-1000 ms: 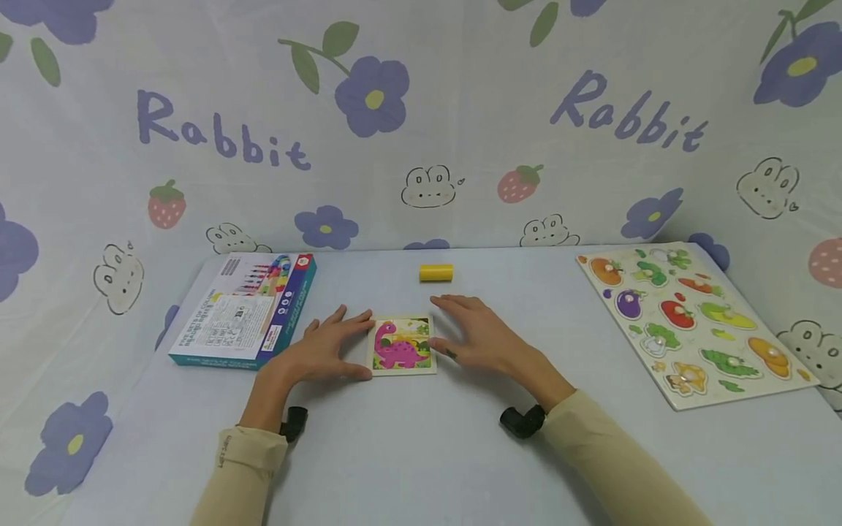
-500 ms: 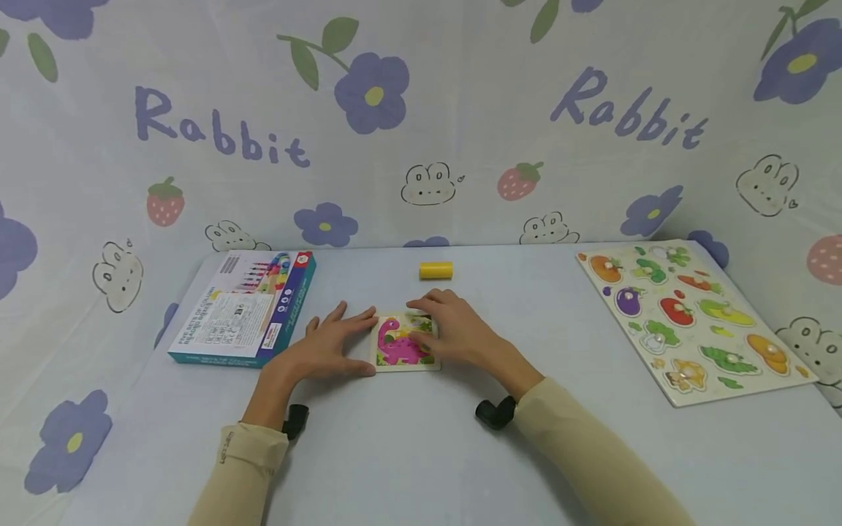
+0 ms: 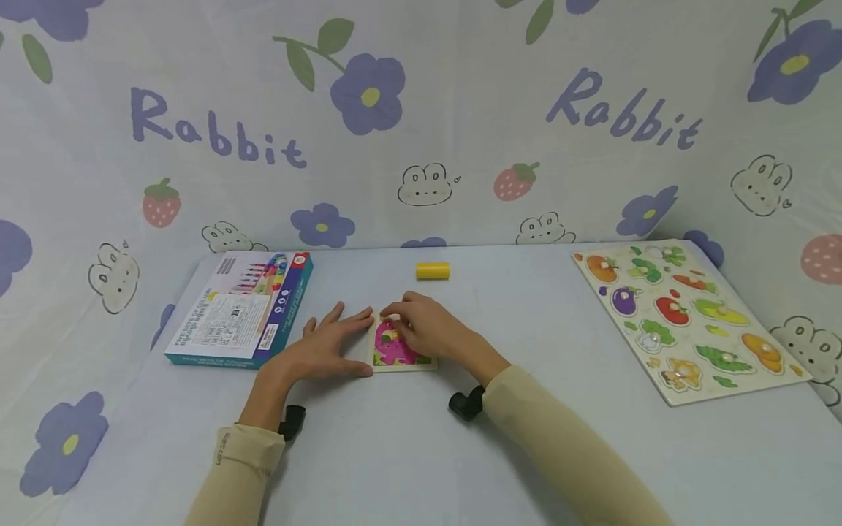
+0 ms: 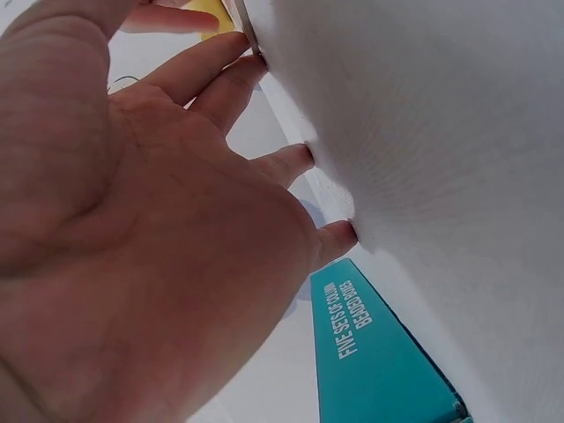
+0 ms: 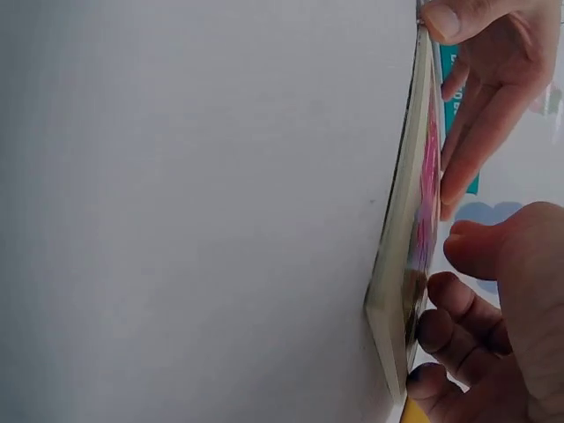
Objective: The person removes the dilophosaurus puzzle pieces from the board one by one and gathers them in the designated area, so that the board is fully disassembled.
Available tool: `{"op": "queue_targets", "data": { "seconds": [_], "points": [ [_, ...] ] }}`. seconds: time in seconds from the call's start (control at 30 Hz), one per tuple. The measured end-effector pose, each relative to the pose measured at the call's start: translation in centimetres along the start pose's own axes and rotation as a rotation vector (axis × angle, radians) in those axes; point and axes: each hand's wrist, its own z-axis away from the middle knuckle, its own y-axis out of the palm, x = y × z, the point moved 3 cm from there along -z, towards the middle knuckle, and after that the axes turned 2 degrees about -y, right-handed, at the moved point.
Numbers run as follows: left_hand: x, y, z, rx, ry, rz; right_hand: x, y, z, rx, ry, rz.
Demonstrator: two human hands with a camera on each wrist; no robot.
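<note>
In the head view, a small square picture puzzle (image 3: pixel 401 358) with a pink dinosaur lies flat mid-table. My left hand (image 3: pixel 322 351) rests beside it, fingers spread; its thumb and index fingertip touch the puzzle's left corners. The other fingertips rest on the table in the left wrist view. My right hand (image 3: pixel 427 329) reaches over the puzzle's upper right part, covering it. Its thumb and index tip are near the upper left of the picture. The right wrist view shows the right hand's thumb (image 5: pixel 471 251) above the puzzle's surface, with nothing visible in its grip.
A boxed bead set (image 3: pixel 237 310) lies at the left. A yellow cylinder (image 3: pixel 433 271) lies behind the puzzle. At the right is a vegetable peg board (image 3: pixel 687 321). A printed cloth backdrop (image 3: pixel 421 109) rises behind the table.
My right hand has moved left from the puzzle's right edge to over its picture, its fingers bending more. The left hand stays at the left edge.
</note>
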Motion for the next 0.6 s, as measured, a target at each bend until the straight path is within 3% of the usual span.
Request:
{"op": "queue_targets", "data": {
  "seconds": [0.27, 0.6],
  "points": [
    [0.3, 0.1, 0.0, -0.004, -0.004, 0.007, 0.0, 0.5, -0.9, 0.043, 0.016, 0.055],
    [0.2, -0.1, 0.0, -0.004, 0.002, 0.009, -0.4, 0.2, -1.4, 0.116, 0.041, 0.008]
  ]
}}
